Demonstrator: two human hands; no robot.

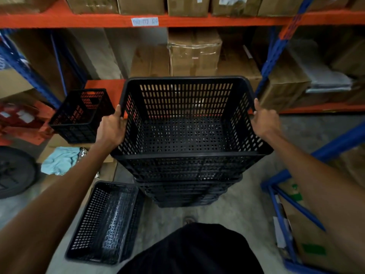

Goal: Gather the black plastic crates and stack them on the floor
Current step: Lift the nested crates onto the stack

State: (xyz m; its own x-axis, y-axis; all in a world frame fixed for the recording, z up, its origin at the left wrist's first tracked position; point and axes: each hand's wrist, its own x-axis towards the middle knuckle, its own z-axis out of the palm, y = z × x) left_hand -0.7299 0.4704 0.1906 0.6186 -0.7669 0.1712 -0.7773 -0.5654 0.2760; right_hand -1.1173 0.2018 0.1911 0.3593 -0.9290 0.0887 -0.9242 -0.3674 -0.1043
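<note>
A small black slotted plastic crate (pixel 83 115) sits tilted by the orange rack beam, and a narrow black perforated plastic crate (pixel 105 222) lies loose on the concrete floor (pixel 233 216). The left hand (pixel 111 129) and right hand (pixel 265 123) each clasp a side rim of the large black perforated plastic crate (pixel 185 125) atop the nested stack (pixel 187 192). Best lowered level, corners aligned, so it seats without jamming.
</note>
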